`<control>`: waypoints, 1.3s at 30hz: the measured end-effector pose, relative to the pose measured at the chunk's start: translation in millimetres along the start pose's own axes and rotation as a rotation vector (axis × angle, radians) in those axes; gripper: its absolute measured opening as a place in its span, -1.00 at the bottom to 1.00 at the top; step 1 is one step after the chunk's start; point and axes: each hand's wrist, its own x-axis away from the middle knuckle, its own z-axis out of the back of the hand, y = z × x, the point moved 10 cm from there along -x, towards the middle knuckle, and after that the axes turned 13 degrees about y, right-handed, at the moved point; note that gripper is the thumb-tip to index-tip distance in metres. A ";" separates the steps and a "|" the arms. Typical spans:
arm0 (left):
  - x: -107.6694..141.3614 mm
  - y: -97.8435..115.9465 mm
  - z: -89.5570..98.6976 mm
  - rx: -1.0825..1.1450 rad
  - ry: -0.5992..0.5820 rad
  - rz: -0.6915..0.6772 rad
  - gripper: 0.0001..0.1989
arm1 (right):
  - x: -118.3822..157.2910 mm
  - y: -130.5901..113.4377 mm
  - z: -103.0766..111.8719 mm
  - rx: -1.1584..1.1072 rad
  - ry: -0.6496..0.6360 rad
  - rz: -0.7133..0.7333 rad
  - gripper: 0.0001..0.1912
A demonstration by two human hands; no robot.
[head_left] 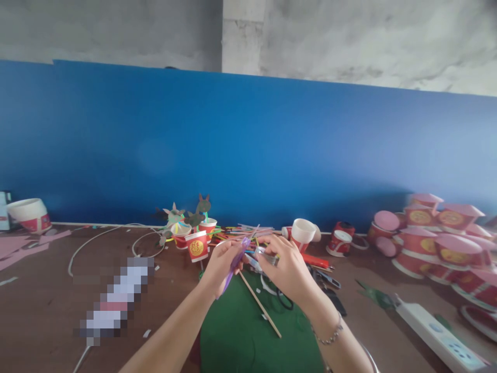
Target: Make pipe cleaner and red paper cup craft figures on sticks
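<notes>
My left hand (pixel 223 264) is closed on a purple strip (pixel 232 274), which hangs down past the palm and has a loop at its top. To its right, my right hand (pixel 280 261) has its fingers bent close together around something small and pale near the fingertips, too small to make out. The two hands are a short way apart. Below them lie a green mat (pixel 258 331) and a thin wooden stick (pixel 260 304). White tape and black scissor handles (pixel 285 299) are partly covered by my right hand.
Red-and-white paper cups (pixel 197 245) with straws stand behind on the left, another cup (pixel 303 234) behind on the right. Colored straws lie along the back. Stacked cups (pixel 419 248) and a power strip (pixel 438 331) are at right. A blurred-out object (pixel 120 300) lies left.
</notes>
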 end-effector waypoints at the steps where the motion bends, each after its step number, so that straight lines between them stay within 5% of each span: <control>1: -0.1 0.1 -0.1 -0.006 -0.001 -0.004 -0.65 | 0.0 -0.3 -0.1 -0.010 0.001 0.005 -0.77; 17: 7.9 -2.7 -16.1 0.012 -0.196 0.031 -0.68 | 3.6 -6.6 -14.8 -0.107 -0.078 0.031 -0.75; 33: 3.2 24.4 -3.5 -0.435 0.000 -0.438 -0.70 | 6.6 -14.8 -18.7 -0.149 -0.118 0.072 -0.69; 39: 0.8 29.3 6.5 -0.447 0.082 -0.468 -0.72 | 8.6 -22.2 -14.8 -0.129 -0.141 0.083 -0.65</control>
